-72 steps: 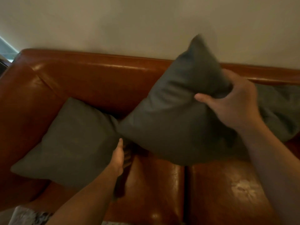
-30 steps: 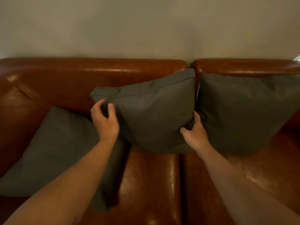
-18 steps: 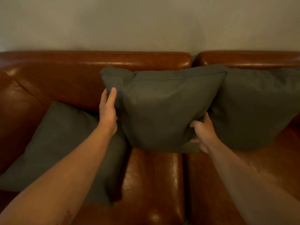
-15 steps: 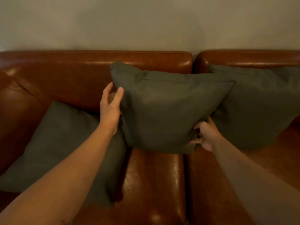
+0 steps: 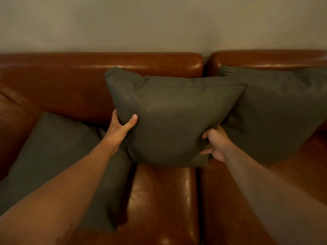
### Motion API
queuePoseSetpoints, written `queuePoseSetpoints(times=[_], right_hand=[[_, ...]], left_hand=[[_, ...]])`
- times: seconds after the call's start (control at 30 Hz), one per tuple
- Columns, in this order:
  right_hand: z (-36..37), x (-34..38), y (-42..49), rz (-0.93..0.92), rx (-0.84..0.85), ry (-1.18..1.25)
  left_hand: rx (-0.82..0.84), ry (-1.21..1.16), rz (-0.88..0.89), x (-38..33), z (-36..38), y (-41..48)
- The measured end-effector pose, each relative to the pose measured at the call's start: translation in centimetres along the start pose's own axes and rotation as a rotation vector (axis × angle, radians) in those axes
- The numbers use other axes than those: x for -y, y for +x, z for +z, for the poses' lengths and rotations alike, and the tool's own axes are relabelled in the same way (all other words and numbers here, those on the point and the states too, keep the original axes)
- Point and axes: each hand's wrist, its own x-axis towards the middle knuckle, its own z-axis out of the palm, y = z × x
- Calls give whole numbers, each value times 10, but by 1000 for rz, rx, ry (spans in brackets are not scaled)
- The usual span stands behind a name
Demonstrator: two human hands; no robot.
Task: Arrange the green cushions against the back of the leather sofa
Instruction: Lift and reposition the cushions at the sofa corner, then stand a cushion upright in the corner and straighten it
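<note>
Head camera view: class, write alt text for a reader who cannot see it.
Two bare hands, left hand and right hand, grip the middle cushion on a brown leather sofa. Another cushion leans against the back at right; a third cushion slumps at left.

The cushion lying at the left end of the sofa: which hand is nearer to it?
Left. The left hand grips the middle cushion just above the left cushion; the right hand holds that middle cushion's far lower corner.

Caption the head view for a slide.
Both hands, left hand and right hand, hold the middle green cushion upright against the leather sofa back.
</note>
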Motion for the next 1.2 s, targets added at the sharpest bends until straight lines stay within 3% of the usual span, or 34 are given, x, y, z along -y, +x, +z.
queuePoseSetpoints(times=[0.2,0.4,0.63,0.87,1.2], right_hand=[[10,24,14,-80,31,-93],[4,6,12,-61,-101,51],[9,-33,-6,-18,-181,47],[35,-66,-35,37,-187,-37],[112,-134,-69,144,-7,-251]], left_hand=[[-162,12,-7,5,-5,-4],[-176,14,-25,4,-3,-2],[-153,44,-76,27,-18,-27],[-108,169,-268,51,-79,-74],[-417,322,-332,78,-206,-114]])
